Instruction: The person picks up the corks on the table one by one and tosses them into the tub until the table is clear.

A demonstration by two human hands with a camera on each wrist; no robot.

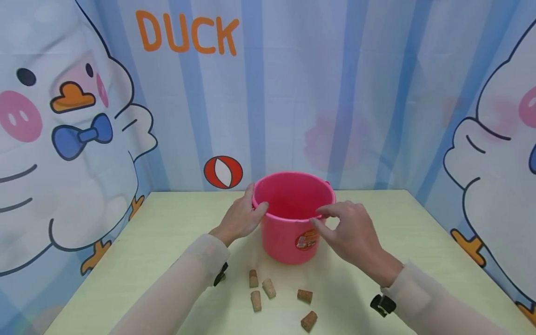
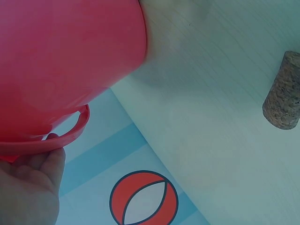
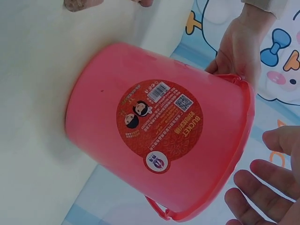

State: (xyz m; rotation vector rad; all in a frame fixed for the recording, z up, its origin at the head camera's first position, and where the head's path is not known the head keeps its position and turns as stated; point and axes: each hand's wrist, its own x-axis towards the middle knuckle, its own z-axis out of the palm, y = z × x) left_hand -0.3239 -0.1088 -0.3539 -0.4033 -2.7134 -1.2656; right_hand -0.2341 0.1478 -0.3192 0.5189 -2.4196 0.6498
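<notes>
Pink plastic bucket [image 1: 278, 242], round, slightly tapered, with a pink plastic handle [image 3: 154, 208]; one item. Position: centre of the head frame, on the pale wood-look bench [image 1: 159, 232]. Axis: about vertical, mouth facing up, base towards the bottom of the frame; whether the base sits fully flat cannot be told. Marking: round red printed label [image 3: 159, 122], on the side turned to the right wrist camera.

Hands, two. Left hand [image 1: 240, 214]: at the bucket's left edge, nearer of the pair, in contact; it grips the rim, thumb over the lip, fingers outside. Right hand [image 1: 356, 230]: just beside the rim's right edge, fingers loosely bent and parted, holding nothing; the right wrist frame shows a gap between fingertips and rim. Bucket therefore stands between the two, held on the left side only.

Brown cork stoppers [image 1: 269, 288], five: lower centre of the head frame, below the bucket and apart from both hands, three leftward, two rightward.
</notes>
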